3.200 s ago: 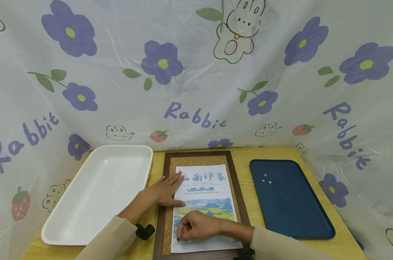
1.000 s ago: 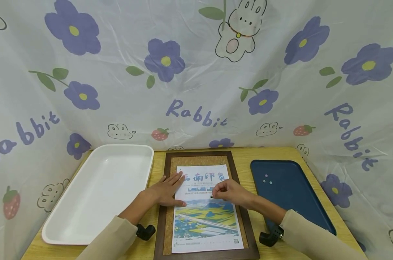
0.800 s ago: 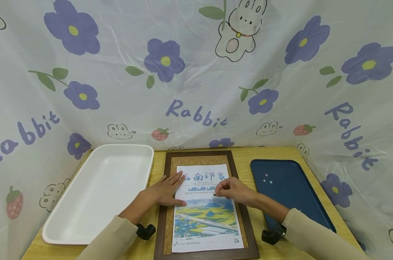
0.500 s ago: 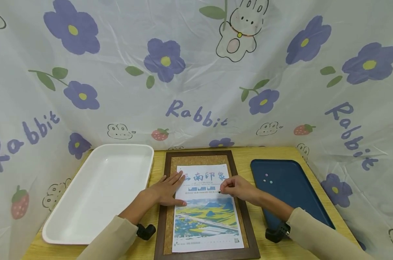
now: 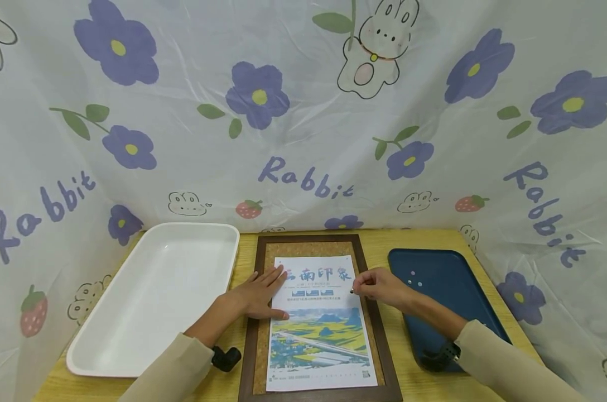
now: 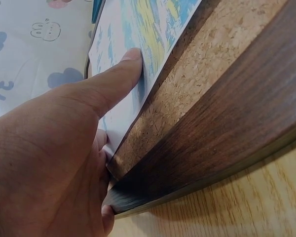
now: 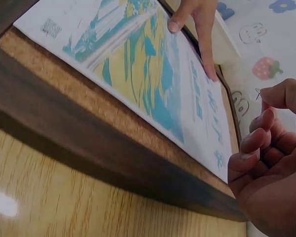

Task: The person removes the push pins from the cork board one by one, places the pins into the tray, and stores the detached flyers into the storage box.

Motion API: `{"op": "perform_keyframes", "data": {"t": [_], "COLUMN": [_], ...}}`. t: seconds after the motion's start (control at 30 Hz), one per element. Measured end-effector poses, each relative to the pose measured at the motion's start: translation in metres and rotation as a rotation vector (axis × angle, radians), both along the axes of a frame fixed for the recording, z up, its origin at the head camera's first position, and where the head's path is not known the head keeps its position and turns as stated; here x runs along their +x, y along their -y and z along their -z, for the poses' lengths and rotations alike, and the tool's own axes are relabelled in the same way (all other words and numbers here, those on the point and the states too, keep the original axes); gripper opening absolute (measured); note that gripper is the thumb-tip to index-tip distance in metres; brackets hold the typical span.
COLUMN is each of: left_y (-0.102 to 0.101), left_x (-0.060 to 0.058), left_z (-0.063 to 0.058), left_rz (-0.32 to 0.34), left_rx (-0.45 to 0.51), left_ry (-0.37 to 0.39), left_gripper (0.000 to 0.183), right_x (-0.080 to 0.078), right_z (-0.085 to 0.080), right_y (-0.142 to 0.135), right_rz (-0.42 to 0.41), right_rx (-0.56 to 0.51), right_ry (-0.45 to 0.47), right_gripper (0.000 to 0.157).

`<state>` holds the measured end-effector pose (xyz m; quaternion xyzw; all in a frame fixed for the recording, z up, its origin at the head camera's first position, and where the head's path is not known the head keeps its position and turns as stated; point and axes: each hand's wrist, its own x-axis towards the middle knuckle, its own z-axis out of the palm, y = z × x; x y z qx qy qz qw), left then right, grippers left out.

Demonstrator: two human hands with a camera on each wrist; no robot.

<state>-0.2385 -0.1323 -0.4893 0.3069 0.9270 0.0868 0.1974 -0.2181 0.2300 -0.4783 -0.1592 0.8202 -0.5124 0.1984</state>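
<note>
A printed poster (image 5: 317,324) lies on a cork board (image 5: 260,352) with a dark brown wooden frame. My left hand (image 5: 257,297) rests on the poster's left edge, fingers spread; in the left wrist view its thumb (image 6: 123,74) lies over the picture. Just above the poster's upper right edge, my right hand (image 5: 384,287) pinches a small thumbtack (image 5: 352,291) between thumb and finger. The right wrist view shows its thin point (image 7: 257,94) sticking out past the fingertips, while the other fingers are curled. Small dots show at the poster's two top corners.
A large white tray (image 5: 228,245) stands left of the board. On the right, a dark blue tray (image 5: 459,301) carries three small round pale tacks (image 5: 420,284) near its far left corner; the right forearm passes over it. A patterned curtain (image 5: 303,139) rises behind the wooden table (image 5: 379,240).
From the poster's lower left, my right hand has come up and across to its upper right edge, still drifting right with the thumbtack. The left hand has stayed put.
</note>
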Motion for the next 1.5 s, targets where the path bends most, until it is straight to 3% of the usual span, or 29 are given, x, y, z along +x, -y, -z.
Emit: {"op": "perform_keyframes", "data": {"t": [0.23, 0.83, 1.5], "left_y": [-0.001, -0.002, -0.001], "left_x": [0.0, 0.004, 0.001], "left_z": [0.001, 0.0, 0.003], "left_rz": [-0.008, -0.009, -0.013], "left_rx": [-0.009, -0.009, -0.022], "left_ry": [-0.007, -0.015, -0.019], "left_gripper": [0.105, 0.105, 0.106], "right_x": [0.002, 0.001, 0.006], "right_z": [-0.001, 0.004, 0.01], "right_y": [-0.016, -0.055, -0.096], "right_rz": [0.03, 0.074, 0.142], "right_rx": [-0.022, 0.0, 0.075], "right_ry": [0.019, -0.032, -0.084], "right_gripper": [0.022, 0.03, 0.026]}}
